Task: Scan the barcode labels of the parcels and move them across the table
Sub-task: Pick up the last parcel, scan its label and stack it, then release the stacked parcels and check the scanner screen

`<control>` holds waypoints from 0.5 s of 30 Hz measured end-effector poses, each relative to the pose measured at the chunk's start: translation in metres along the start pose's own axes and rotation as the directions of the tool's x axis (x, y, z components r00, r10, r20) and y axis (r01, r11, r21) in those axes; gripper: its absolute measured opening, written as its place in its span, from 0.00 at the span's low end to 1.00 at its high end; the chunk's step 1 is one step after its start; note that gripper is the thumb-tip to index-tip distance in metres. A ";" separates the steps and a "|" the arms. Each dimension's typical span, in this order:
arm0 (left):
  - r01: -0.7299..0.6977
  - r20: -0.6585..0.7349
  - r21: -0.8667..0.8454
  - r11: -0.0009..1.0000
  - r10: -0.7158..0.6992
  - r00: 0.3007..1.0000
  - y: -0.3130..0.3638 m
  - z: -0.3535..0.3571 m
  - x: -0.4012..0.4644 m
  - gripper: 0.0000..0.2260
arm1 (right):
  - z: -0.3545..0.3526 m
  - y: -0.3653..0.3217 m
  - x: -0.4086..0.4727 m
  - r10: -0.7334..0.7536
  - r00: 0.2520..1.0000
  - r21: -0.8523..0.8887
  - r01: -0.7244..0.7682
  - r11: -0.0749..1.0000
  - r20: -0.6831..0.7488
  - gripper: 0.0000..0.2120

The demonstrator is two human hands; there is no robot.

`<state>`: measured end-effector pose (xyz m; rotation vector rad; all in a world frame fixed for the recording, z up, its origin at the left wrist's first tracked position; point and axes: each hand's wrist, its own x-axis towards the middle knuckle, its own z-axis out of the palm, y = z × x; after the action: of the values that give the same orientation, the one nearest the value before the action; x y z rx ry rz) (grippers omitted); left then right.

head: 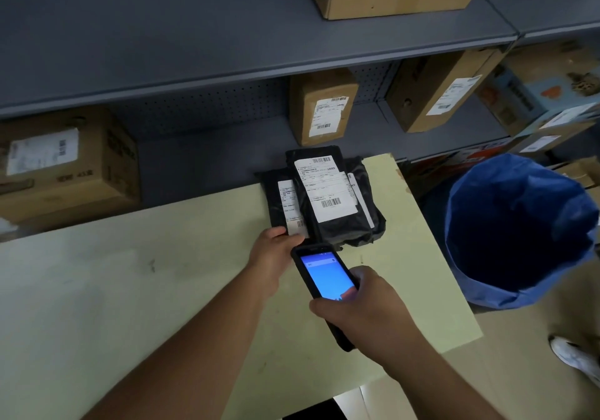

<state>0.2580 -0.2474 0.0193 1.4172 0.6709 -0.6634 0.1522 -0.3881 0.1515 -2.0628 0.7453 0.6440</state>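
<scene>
Holding a black handheld scanner (324, 277), the right hand (363, 309) wraps its fingers around the lower part of the device, thumb lying at the edge of the lit blue screen. The scanner's top end points away from that grip toward a pile of black parcels (324, 199), which lies just beyond it at the far edge of the pale table (130, 290).

The left hand (271, 257) sits just to the left of the scanner's top end, and its thumb presses on the near corner of the lower left parcel (276, 199), beside that parcel's white label (290, 207); the other fingers are hidden, so how fully it grasps the parcel cannot be told. On top of the pile, beyond and slightly right of the scanner grip, lies another black parcel whose large white label (324, 186) faces up, barcodes showing at its top and bottom ends.

Well to the right of the right hand, beside the table, stands a bin lined with a blue bag (519, 231). Beyond the parcels runs grey shelving (227, 46) carrying cardboard boxes (321, 108) with labels.
</scene>
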 end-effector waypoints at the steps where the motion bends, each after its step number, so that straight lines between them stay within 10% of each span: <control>1: -0.001 -0.014 0.004 1.000 0.001 1.000 -0.003 -0.008 0.001 0.25 | 0.005 -0.001 0.000 -0.002 1.000 -0.017 0.002 1.000 0.007 0.20; 15: -0.047 -0.273 0.172 0.984 0.094 0.957 -0.038 -0.128 -0.028 0.25 | 0.086 -0.024 -0.009 -0.071 0.995 -0.157 0.082 0.984 0.075 0.22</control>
<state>0.2082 -0.1207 0.0103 1.7003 0.7968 -0.4727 0.1476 -0.3027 0.1256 -2.1918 0.5879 0.7478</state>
